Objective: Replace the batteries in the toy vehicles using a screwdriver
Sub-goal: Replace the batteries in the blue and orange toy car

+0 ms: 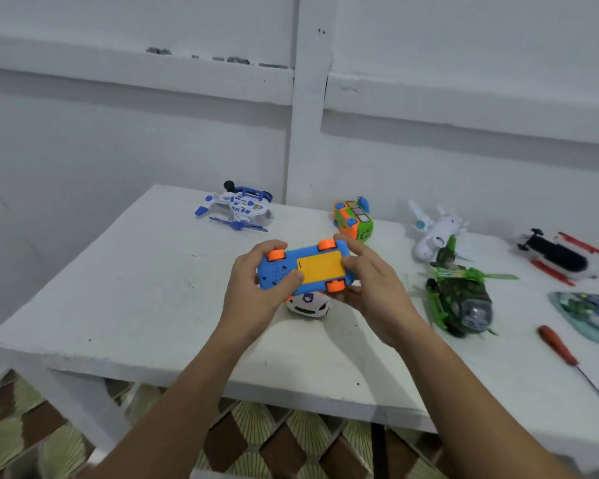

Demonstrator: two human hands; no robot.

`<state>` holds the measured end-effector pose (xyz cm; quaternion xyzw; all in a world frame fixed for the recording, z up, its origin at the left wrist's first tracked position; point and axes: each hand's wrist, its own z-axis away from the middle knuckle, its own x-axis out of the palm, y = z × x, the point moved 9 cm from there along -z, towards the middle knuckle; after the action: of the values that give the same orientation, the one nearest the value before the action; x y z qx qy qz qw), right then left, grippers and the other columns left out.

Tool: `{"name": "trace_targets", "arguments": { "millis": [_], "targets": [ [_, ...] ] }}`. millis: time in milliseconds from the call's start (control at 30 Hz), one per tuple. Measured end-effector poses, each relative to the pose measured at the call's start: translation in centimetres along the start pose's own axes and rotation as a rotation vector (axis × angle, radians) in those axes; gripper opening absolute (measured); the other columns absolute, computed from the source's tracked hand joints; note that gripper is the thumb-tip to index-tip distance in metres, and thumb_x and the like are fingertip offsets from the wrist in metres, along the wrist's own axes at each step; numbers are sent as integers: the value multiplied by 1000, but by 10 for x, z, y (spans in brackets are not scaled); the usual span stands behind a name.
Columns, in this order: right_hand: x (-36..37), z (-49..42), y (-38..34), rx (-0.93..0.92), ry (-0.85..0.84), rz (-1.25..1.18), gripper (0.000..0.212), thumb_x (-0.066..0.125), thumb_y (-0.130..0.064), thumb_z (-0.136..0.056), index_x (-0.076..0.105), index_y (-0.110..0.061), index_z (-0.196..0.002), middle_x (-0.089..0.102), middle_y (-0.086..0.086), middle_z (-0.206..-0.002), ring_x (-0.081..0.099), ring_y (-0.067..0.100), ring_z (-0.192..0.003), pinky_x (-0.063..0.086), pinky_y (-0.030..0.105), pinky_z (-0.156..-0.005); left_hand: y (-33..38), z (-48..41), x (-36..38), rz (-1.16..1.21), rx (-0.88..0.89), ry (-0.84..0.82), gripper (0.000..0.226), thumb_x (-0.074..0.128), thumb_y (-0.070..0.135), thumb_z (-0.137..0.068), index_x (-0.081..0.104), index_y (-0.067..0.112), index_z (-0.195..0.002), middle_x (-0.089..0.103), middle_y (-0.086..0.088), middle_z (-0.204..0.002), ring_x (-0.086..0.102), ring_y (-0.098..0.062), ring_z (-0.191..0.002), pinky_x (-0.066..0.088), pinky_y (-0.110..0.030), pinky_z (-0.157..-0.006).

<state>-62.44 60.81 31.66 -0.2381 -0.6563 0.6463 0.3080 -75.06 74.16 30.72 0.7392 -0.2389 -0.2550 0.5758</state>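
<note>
Toy car (303, 271), blue, held belly-up above table (153, 305), long axis left-right; left hand (253, 292) and right hand (374, 288) each curl round one end. Screwdriver (561, 347) on table, well right, nearer right hand.

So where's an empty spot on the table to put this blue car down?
The biggest bare patch of the table lies left of your left hand, in front of the blue-white helicopter. A smaller one sits between the green helicopter and the screwdriver, near the front edge. The right side is crowded.
</note>
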Motion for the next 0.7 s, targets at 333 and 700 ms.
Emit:
{"name": "trace_targets", "arguments": {
  "millis": [333, 700],
  "targets": [
    [-135, 44, -8, 59, 284, 184, 20, 48, -32, -97, 59, -24, -112, 62, 1, -72, 64, 18, -64, 51, 35, -67, 10, 31, 137, 194, -128, -388, 28, 75, 2, -82, 51, 14, -91, 57, -5, -96, 68, -20, -66, 54, -27, -58],
    [-282, 100, 6, 143, 374, 87, 18, 60, -31, -95, 52, -15, -95, 64, 4, -82, 67, 14, -69, 55, 35, -59, 14, 106, 316, 138, -182, -704, 74, 73, 22, -86, 33, 68, -129, 59, 21, -119, 68, -6, -97, 61, -34, -75]
  ]
}}
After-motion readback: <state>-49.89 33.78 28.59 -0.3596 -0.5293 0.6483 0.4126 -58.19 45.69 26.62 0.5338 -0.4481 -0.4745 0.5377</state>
